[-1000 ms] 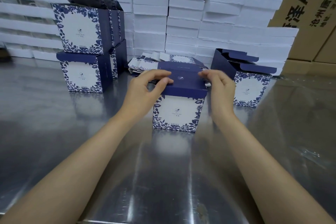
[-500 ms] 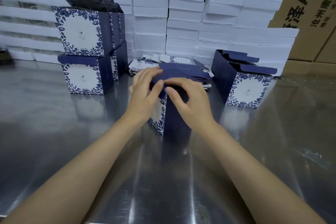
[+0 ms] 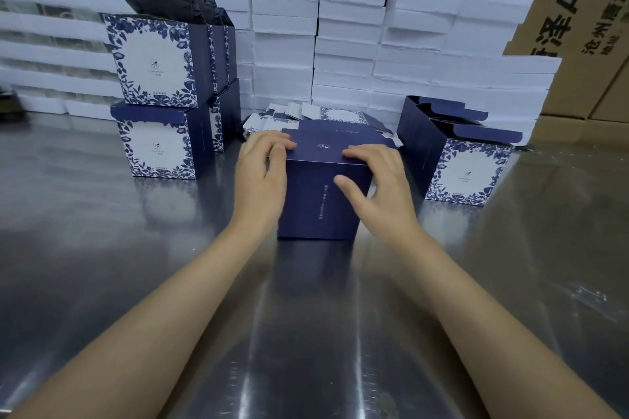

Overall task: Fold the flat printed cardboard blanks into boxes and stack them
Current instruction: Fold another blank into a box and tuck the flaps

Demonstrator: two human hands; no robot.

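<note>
navy box point(image 3: 316, 211), left hand point(image 3: 260, 177) curled over its top edge, right hand point(image 3: 381, 187) pinching its front edge

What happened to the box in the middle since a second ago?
The box was spun: its flowery white face looked at us, now a plain blue side does. The left hand and right hand grip its top corners. The stacked boxes, open box and flat blanks stayed put.
</note>
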